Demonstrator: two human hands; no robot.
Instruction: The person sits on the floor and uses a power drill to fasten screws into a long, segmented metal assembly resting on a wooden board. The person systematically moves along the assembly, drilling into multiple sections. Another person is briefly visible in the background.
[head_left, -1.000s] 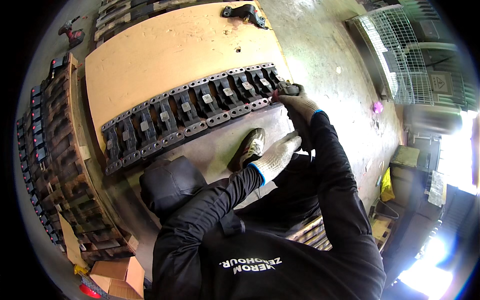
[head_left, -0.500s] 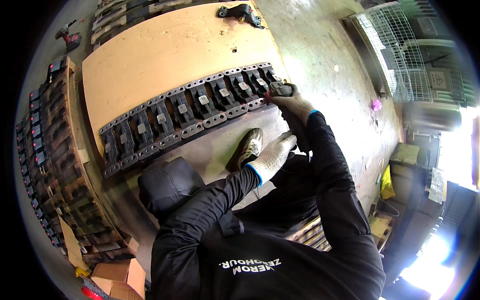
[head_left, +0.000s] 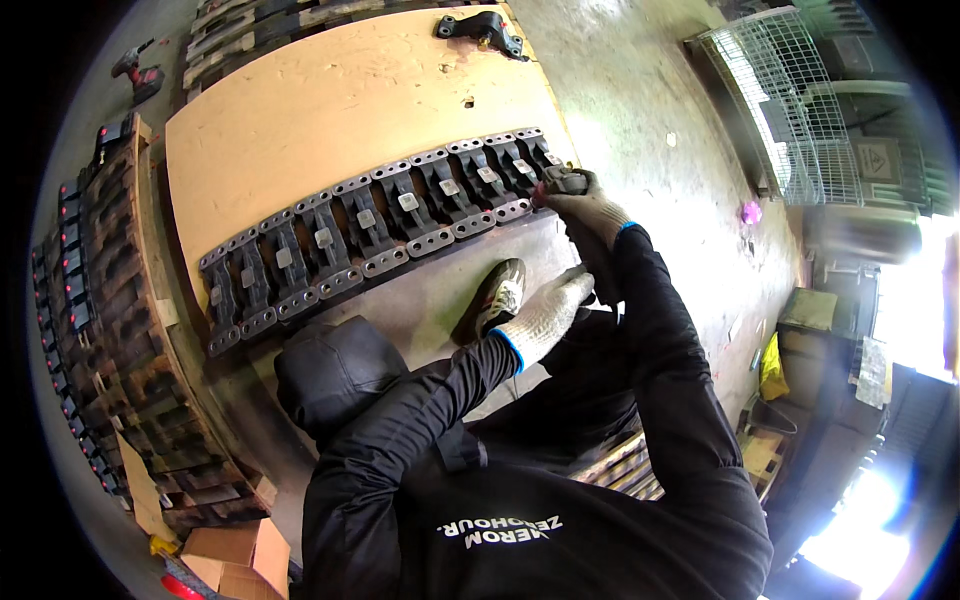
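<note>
My right hand [head_left: 598, 212], in a pale knit glove with a blue cuff, is closed around a dark hand tool [head_left: 566, 183] with a grey rounded head. The tool's exact kind is unclear; its head meets the right end of a row of black metal brackets [head_left: 370, 216]. Each bracket has holes along its flanged ends and a light square patch in the middle. Nearer to me, my left hand [head_left: 550, 316], gloved alike, is curled against the dark lower part below the right hand. Its fingertips are partly hidden, so what it grips is uncertain.
Under the brackets lies a tan board [head_left: 340, 110]; a single black bracket [head_left: 482, 32] rests at its far edge. Stacked dark parts on pallets [head_left: 120, 330] stand left, with a cordless drill [head_left: 138, 75] beyond. Wire cages [head_left: 790, 100] are at right, a cardboard box [head_left: 240, 560] lower left.
Both hands and the tool stay at almost the same place at the row's right end. No clear movement of the brackets shows.
</note>
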